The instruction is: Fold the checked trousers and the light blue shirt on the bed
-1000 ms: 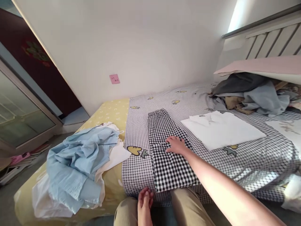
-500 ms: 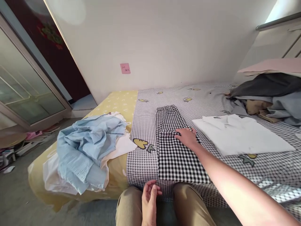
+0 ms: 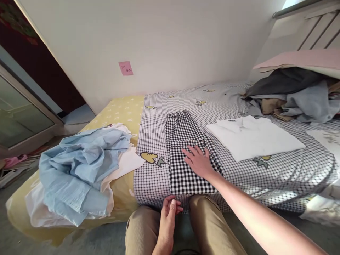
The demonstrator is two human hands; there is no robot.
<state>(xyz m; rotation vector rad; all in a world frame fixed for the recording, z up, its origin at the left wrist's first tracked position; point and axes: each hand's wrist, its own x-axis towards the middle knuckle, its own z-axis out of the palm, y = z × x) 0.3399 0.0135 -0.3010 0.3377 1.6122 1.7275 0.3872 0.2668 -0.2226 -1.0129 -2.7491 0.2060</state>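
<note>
A black-and-white checked garment (image 3: 183,132), which looks like folded trousers, lies lengthwise on the bed in front of me. One end is turned back over the rest near its middle. On top of it my right hand (image 3: 198,161) rests flat with the fingers spread, holding nothing. My left hand (image 3: 170,210) is between my knees by the bed's front edge, palm up, fingers loosely curled and empty. To the right of the checked garment lies a neatly folded white shirt (image 3: 257,138), collar toward the wall.
A rumpled light blue garment (image 3: 85,166) lies over white clothes (image 3: 123,166) on the yellow sheet (image 3: 124,109) at left. Dark and grey clothes (image 3: 294,85) are heaped at right under a pink cloth (image 3: 305,58). A pink note (image 3: 125,68) is on the wall.
My right hand has let go of the fold, moved nearer to me and flattened out on the checked garment. The view has turned slightly right; the left hand stays by the bed's edge.
</note>
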